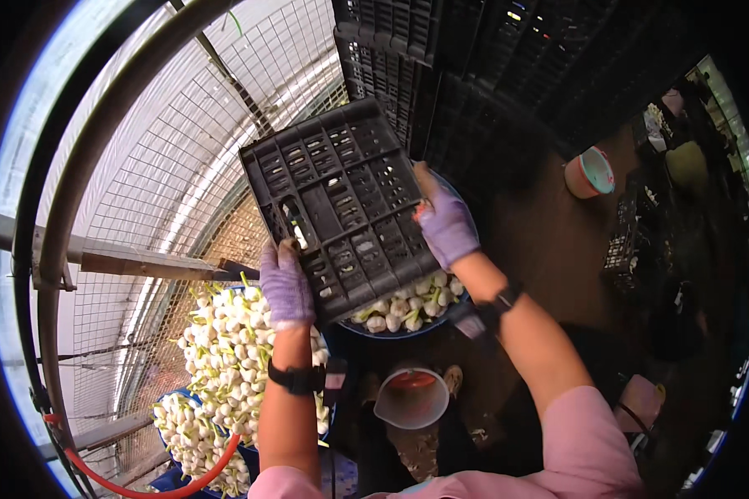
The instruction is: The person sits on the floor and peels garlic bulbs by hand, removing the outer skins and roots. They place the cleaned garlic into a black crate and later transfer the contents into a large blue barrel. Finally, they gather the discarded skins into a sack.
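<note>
A black slatted plastic crate (pixel 341 200) is tilted up in front of me, its grid-like underside facing me. My left hand (pixel 286 283), in a purple glove with bare fingertips, grips its lower left edge. On the opposite edge my right hand (pixel 446 218), gloved the same way, is closed round the rim. Pale pieces show through the slots. Beneath the crate sits a round blue-rimmed tub with garlic bulbs (pixel 404 309), mostly hidden by the crate. A heaped pile of white garlic bulbs with green stems (pixel 233 358) lies beside my left forearm.
Stacked black crates (pixel 391 62) rise at the back. A translucent basin (pixel 412 399) with something red in it stands between my feet. A pink bucket (pixel 589 173) is on the floor at right. Wire mesh (pixel 158 183), a metal frame and a red hose (pixel 175 489) line the left.
</note>
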A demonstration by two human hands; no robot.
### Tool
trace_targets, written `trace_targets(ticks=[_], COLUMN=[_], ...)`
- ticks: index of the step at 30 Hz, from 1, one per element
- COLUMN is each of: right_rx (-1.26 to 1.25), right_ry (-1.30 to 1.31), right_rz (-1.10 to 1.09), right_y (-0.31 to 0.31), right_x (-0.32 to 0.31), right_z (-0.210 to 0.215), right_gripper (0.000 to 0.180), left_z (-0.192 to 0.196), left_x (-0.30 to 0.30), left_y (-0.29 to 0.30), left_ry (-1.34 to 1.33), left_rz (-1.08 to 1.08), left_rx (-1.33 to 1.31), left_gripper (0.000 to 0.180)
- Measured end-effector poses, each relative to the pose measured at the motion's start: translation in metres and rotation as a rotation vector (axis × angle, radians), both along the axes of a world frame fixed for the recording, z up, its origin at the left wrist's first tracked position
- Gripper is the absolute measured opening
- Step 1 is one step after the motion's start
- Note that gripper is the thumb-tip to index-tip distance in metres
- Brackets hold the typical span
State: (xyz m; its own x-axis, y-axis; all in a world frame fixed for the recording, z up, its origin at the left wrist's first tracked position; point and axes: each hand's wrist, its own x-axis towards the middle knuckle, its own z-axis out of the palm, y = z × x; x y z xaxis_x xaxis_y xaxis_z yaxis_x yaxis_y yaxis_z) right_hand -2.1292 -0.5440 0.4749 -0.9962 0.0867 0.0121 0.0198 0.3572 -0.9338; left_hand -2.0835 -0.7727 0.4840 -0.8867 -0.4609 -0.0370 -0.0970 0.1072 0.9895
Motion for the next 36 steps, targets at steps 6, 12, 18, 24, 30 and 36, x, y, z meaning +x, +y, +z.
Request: trace_targets(ticks=[6,12,18,24,30,36], right_rx=[-0.37,-0.166,-0.378,-0.364,-0.506,-0.497], right_ry=[-0.138,0.04,0.114,0.248,0.008,-0.146], right_rz=[-0.049,-0.056,-0.016,0.486,0.654,0.679], right_y=[0.008,0.07,0.057,0.021,-0.18,-0.382], right_x=[-0.005,0.094,0.093,0.124,0.172,0.18], right_z=[-0.007,-0.001,-0.014,0.112,0.17,0.077], right_gripper=[0.049,0.065,0.061,0.054,0.063,0.066], left_z=[0.005,-0.001,-0.011,0.186,0.217,0.085], left_x=[-0.007,0.079,0.08,0.181,0.295,0.308], left_y=[-0.003,0.043,0.029,-0.048,-0.17,-0.334], left_ry=[-0.096,-0.146,-0.1,-0.04,0.019,-0.081], left_rz=[-0.101,-0.17,-0.169,-0.089,0.249,0.607], left_rx=[-0.074,-0.247,0.011,0.017,0.136,-0.124], left_gripper=[0.024,0.035,0.034,0.042,0.03,0.026])
